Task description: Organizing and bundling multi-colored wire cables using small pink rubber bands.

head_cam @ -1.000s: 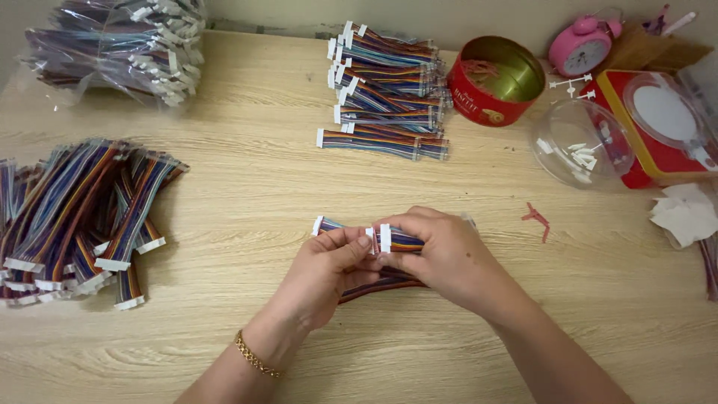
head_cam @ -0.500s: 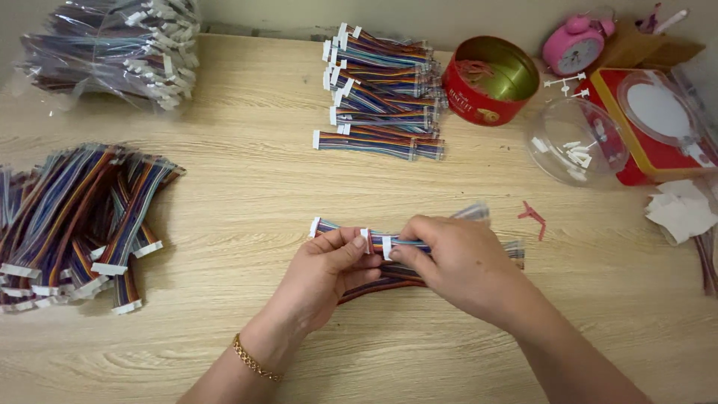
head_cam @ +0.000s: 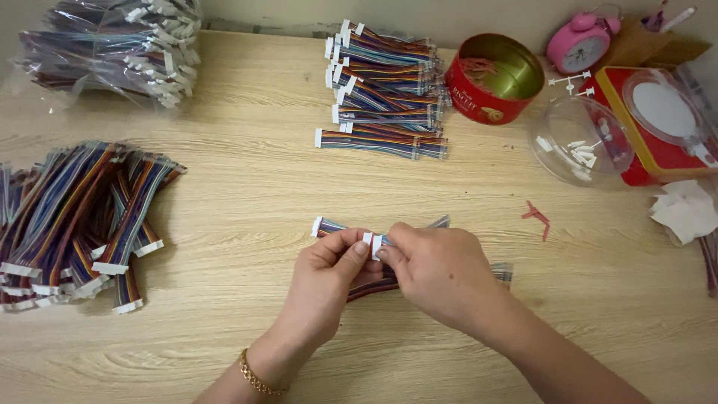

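Your left hand [head_cam: 329,273] and right hand [head_cam: 437,273] each pinch a white plastic plug [head_cam: 372,241] on striped, flat ribbon cables [head_cam: 333,227], held in a tight grip just above the grained wooden counter [head_cam: 247,194].

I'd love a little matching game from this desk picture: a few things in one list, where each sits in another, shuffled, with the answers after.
Things:
1. round red tin
2. pink alarm clock
3. loose heap of rainbow ribbon cables
4. cable with white connectors

Places:
A. left edge of the wooden table
B. pinched between the left hand and right hand
C. far right corner, behind a clear plastic bowl
D. right beside the tidy stack of cables at the back

Pairs: 1-D, 2-C, 3-A, 4-B
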